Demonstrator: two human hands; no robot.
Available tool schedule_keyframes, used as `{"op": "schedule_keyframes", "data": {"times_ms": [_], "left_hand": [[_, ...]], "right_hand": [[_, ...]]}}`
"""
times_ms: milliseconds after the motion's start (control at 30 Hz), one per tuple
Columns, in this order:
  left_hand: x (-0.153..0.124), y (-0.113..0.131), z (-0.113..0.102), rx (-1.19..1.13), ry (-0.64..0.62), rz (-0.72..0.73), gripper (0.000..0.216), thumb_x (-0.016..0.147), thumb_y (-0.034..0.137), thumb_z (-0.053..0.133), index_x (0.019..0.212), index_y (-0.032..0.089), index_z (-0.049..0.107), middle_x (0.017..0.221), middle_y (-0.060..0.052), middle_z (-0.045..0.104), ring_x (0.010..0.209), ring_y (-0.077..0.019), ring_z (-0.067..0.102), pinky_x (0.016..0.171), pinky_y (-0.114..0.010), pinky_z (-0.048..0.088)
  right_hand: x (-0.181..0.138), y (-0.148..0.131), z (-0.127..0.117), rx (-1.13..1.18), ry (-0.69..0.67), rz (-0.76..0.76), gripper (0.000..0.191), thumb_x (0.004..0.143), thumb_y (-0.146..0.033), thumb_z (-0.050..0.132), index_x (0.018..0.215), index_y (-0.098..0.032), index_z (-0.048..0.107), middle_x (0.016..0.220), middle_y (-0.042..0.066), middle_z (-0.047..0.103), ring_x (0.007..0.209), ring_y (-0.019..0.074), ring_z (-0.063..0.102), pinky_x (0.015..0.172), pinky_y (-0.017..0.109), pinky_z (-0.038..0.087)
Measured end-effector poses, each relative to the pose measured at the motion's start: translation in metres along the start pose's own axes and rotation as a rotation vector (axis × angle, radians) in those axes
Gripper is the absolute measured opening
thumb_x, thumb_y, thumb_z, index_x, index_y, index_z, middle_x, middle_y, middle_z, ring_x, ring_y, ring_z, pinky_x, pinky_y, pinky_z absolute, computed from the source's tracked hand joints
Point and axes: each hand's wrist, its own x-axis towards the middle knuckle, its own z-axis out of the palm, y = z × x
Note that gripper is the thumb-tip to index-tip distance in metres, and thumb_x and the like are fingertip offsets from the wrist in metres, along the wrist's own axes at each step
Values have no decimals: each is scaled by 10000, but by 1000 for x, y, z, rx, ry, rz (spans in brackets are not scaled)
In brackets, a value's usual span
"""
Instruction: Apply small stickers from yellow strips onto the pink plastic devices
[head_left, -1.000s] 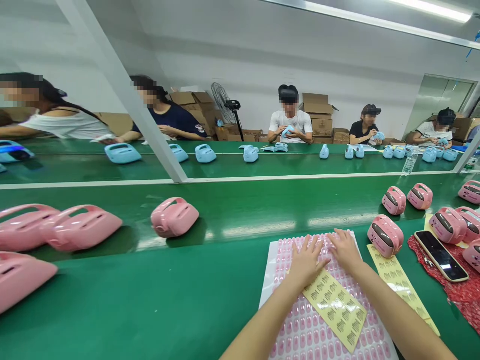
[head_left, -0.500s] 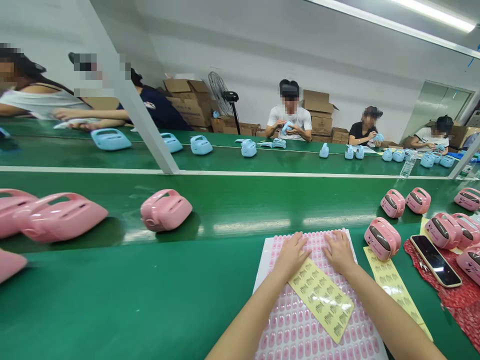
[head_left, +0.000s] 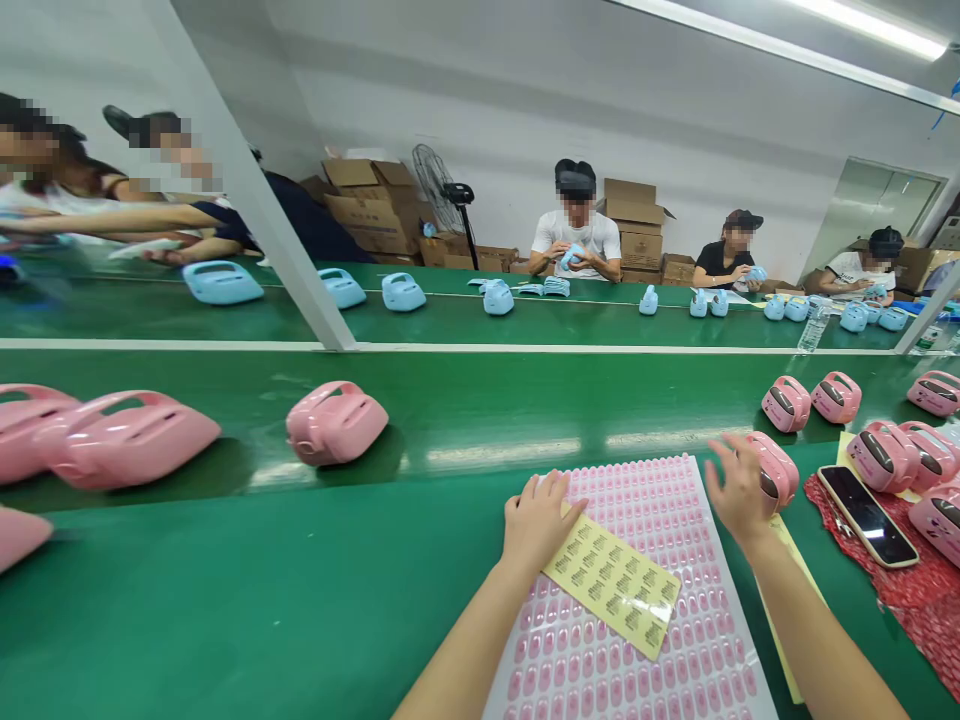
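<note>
My left hand (head_left: 536,525) rests flat at the upper left of a sheet of pink oval stickers (head_left: 645,500), fingers stretched out and thumb apart. Its thumb side lies over the corner of a yellow label sheet (head_left: 615,585), which lies slanted across the sticker sheet. My right hand (head_left: 739,495) is just beyond the sticker sheet's right edge, open, with its fingers spread beside a pink handled plastic casing (head_left: 776,472). That casing has a dark oval front panel, partly covered by my fingers. Whether they touch it I cannot tell.
More pink casings stand at the left (head_left: 337,422) and right. A phone (head_left: 866,515) lies on red bubble wrap (head_left: 919,600). Another yellow sheet (head_left: 784,640) is under my right forearm. Beyond a white rail (head_left: 480,348), people handle blue casings (head_left: 403,291).
My right hand has left the sticker sheet and moved right to the pink casing. My left hand has shifted left, and the yellow label sheet has slid left and turned slightly.
</note>
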Motion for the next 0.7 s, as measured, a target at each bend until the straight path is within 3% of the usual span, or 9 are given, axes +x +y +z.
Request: {"op": "schedule_keyframes", "data": {"times_ms": [67,200,333,433,567,633,700], "left_hand": [[4,0,1,-7,-22,7,474,844,422,369,1248,191,455,1357,-97,399,1257,-289,305,956,-471,290],[7,6,6,-99,37,4,557,844,437,342,1312,135,352,1415,-166,258,1304,-316,192,989,-570,186],[-6,23,-4,-501,206,90,636,822,528,338,1343,169,274,1448,-133,184,1331,-276,88,1044,-516,132],[-24,40,-16,-981,70,101,793,711,609,496,1359,257,205,1443,-99,219,1311,-300,178,1023,-488,247],[-48,57,-10,-1608,-364,268,1016,512,592,703,1346,248,234,1333,-149,414,1199,-347,390,952,-471,366],[-57,55,3,-1782,-428,300,993,467,648,691,1296,223,347,1221,-151,530,1145,-379,439,911,-498,394],[-62,46,16,-1881,-370,253,969,465,722,629,1273,244,387,1168,-121,572,1128,-387,450,900,-521,397]], "right_hand": [[6,21,-25,-62,114,70,352,775,-281,460,1097,-167,546,1182,136,483,1176,296,361,968,455,272],[17,54,-58,74,-101,351,510,678,-256,509,1175,-145,483,1097,132,554,1047,293,479,864,406,363],[29,63,-75,377,-178,697,373,658,-251,508,1022,-197,568,863,80,626,770,237,567,652,324,404],[32,39,-74,516,-217,725,251,679,-297,475,867,-181,593,763,54,627,626,191,559,535,283,394],[22,-30,-47,740,-370,685,184,652,-295,505,747,-161,587,724,23,622,579,148,548,485,239,394],[16,-64,-30,829,-468,648,174,650,-289,526,749,-160,587,729,14,619,578,135,548,490,230,404],[15,-83,-17,873,-547,538,211,716,-318,489,824,-167,589,774,18,608,617,135,552,526,236,419]]}}
